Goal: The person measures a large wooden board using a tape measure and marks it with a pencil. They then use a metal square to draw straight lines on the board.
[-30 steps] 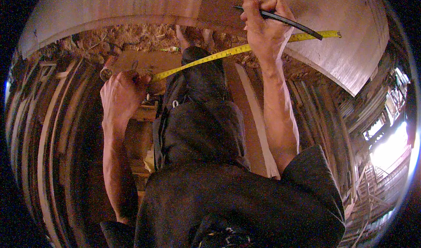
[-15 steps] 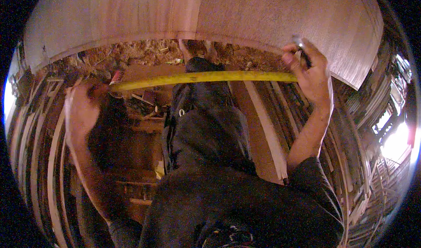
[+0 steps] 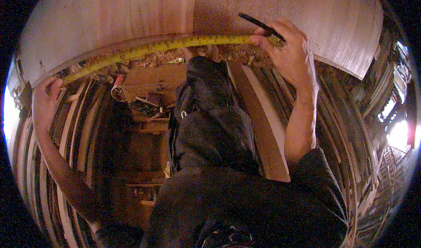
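Note:
A yellow tape measure blade (image 3: 153,48) stretches between my two hands along the near edge of a large pale wooden sheet (image 3: 280,6). At the sheet's left corner my left hand (image 3: 45,101) is closed on the blade's left end; a bit of red shows by its fingers, too dim to make out. My right hand (image 3: 293,57) pinches the blade farther right, close to the sheet's edge. The same hand also holds a slim black pen (image 3: 254,21), which points up and left over the sheet. Whatever lies in the right palm is hidden.
Long wooden strips (image 3: 263,98) run along the ground on both sides of me. Wood shavings (image 3: 166,56) lie beneath the sheet's edge. A red and white can (image 3: 118,89) lies left of my legs. Farther right, light comes through a slatted wall (image 3: 397,103).
My left hand has moved left and my right hand slightly up and left. The blade, lower before, now runs along the sheet's edge with more of it showing. The pen now shows clearly.

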### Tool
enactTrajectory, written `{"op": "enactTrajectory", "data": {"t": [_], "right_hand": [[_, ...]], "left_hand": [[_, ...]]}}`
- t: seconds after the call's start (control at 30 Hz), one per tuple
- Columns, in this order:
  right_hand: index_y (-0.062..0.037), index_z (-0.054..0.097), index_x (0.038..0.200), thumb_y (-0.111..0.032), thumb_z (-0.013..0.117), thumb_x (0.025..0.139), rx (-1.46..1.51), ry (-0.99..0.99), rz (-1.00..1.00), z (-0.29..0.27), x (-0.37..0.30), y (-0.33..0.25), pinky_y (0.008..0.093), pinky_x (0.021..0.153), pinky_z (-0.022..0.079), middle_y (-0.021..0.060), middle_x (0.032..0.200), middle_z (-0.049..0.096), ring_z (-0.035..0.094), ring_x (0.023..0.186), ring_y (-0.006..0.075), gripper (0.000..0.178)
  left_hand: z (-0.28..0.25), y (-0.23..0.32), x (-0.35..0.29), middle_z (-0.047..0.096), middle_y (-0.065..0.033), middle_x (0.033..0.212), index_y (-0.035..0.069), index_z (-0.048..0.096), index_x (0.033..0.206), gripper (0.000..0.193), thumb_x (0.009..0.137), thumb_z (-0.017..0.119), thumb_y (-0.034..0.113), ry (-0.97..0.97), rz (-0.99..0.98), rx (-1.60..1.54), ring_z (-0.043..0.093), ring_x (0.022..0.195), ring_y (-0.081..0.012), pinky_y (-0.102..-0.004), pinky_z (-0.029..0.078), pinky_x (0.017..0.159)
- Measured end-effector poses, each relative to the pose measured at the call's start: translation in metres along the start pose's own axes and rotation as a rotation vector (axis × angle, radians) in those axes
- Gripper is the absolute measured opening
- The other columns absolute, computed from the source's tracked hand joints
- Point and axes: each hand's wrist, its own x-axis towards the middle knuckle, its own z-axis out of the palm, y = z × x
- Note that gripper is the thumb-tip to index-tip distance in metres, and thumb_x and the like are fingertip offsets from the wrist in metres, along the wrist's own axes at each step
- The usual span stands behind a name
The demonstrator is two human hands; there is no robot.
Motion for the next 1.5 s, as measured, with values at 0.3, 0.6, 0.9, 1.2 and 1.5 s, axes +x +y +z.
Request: {"op": "enactTrajectory", "data": {"t": [0.3,0.6,0.9,1.2,1.5], "right_hand": [[-0.0072,0.077,0.093,-0.035,0.086,0.086,-0.079,0.125,-0.008,0.022,0.017,-0.007,0.0401,0.084,0.055,0.0103,0.093,0.075,0.073,0.089,0.0292,0.03],[-0.0035,0.078,0.097,-0.031,0.086,0.087,-0.084,0.134,0.06,0.03,0.016,-0.009,0.0388,0.085,0.057,0.012,0.096,0.076,0.075,0.091,0.0292,0.03],[-0.0044,0.079,0.097,-0.029,0.086,0.088,-0.027,0.092,0.132,0.034,0.019,-0.019,0.0383,0.084,0.057,0.0123,0.094,0.076,0.075,0.088,0.0276,0.027],[-0.0035,0.078,0.093,-0.033,0.087,0.086,-0.059,0.107,0.081,0.038,0.022,-0.013,0.0398,0.082,0.057,0.0137,0.089,0.075,0.074,0.085,0.0277,0.032],[-0.0032,0.079,0.093,-0.035,0.086,0.086,-0.054,0.066,0.146,0.038,0.029,-0.015,0.0394,0.082,0.055,0.0138,0.088,0.075,0.072,0.082,0.0262,0.034]], "left_hand": [[-0.02,0.018,0.038,0.066,-0.0125,0.086,-0.002,0.067,0.1,0.037,0.105,0.063,0.035,-0.217,-0.084,-0.146,0.061,0.077,-0.0227,-0.0376,0.049,0.076],[0.003,-0.005,0.057,0.065,-0.0129,0.082,-0.001,0.068,0.1,0.038,0.105,0.062,0.036,-0.081,0.042,-0.082,0.06,0.076,-0.0237,-0.0383,0.048,0.076],[-0.011,-0.02,0.063,0.067,-0.013,0.084,0.0,0.069,0.105,0.04,0.107,0.06,0.039,-0.149,-0.023,0.0,0.062,0.077,-0.0262,-0.0394,0.049,0.078],[-0.012,-0.015,0.067,0.071,-0.0162,0.09,-0.001,0.071,0.112,0.051,0.104,0.061,0.049,-0.15,-0.07,0.008,0.067,0.085,-0.0319,-0.0425,0.05,0.084],[-0.003,-0.054,0.067,0.072,-0.017,0.1,-0.002,0.069,0.123,0.052,0.105,0.062,0.046,-0.175,-0.073,0.037,0.068,0.089,-0.032,-0.0411,0.052,0.086]]}}
